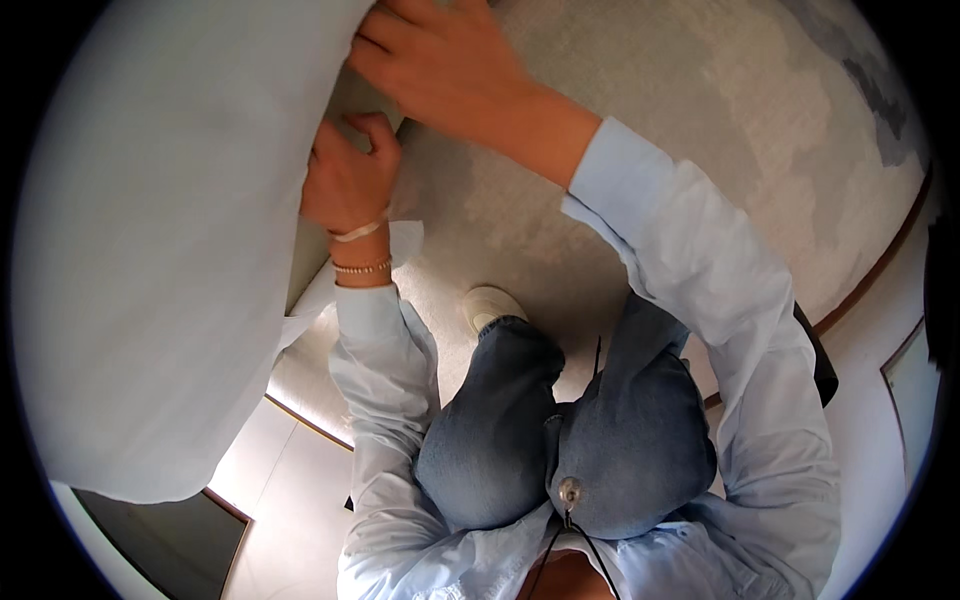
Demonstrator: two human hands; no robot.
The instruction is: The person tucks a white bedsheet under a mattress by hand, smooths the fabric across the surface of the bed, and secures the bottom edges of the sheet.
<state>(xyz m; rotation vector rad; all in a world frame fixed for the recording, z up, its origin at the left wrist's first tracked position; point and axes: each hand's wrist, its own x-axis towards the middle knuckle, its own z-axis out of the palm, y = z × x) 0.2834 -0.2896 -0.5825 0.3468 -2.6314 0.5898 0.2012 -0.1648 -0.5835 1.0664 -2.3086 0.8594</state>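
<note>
A large white cloth, perhaps a bed sheet, fills the left side of the view, its edge running down past both hands. My right hand is at the cloth's upper edge, fingers bent against it and the fingertips hidden. Just below, my left hand is beside the same edge with its thumb curled; part of its fingers is behind the cloth, so its grip is unclear. Under the cloth's edge shows a pale side surface, possibly a bed or mattress side. A loose white fabric end hangs by my left wrist.
Below me is a grey and beige patterned rug with a brown border. My bent knees in jeans and one light shoe are on it. Pale floor tiles and a dark panel are at lower left. A pendant hangs from my neck.
</note>
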